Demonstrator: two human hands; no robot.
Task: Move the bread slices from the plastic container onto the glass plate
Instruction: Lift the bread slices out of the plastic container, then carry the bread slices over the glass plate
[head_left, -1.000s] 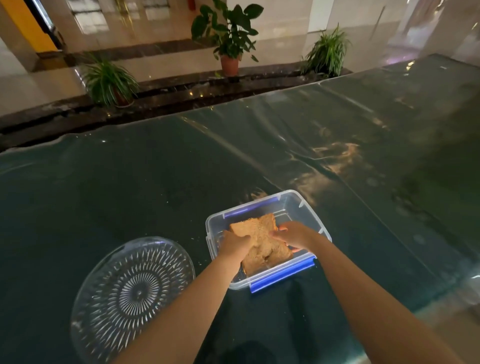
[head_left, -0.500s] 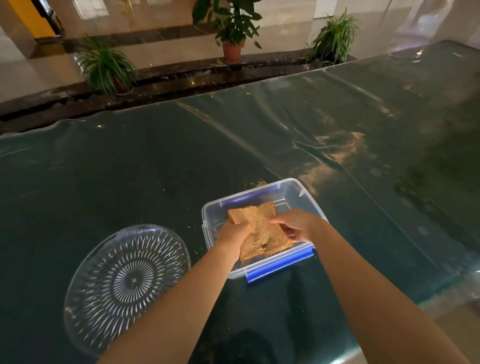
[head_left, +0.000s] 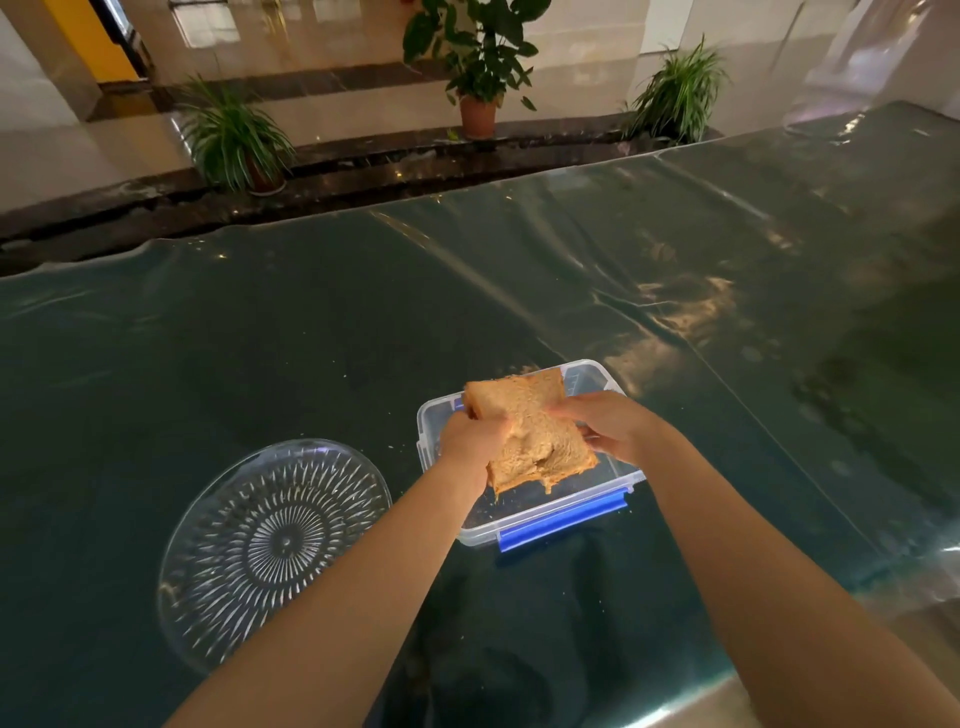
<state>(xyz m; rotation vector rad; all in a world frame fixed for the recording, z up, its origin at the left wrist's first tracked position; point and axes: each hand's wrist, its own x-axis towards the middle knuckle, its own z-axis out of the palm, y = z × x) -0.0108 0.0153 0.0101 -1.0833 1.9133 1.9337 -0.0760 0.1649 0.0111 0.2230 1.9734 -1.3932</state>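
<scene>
Your left hand (head_left: 475, 436) is pinched on the left edge of the bread (head_left: 530, 431), and your right hand (head_left: 605, 423) grips its right edge, so the slices hang tilted between them, just above the open plastic container (head_left: 566, 514). How many slices are in the stack is hard to tell, though the near lower edge looks layered and a little torn. Hold them by the crusts with light, even pressure, since the crumb looks soft and would likely tear if you squeeze or pull your hands apart. Keep the stack level as you lift it clear of the container's near-left wall, then carry it left and nearer to the glass plate (head_left: 275, 545), which sits empty just beside the container on the dark green table cover (head_left: 260, 338). Lower it flat over the plate's middle before letting go. No brand, label or writing can be read anywhere.
</scene>
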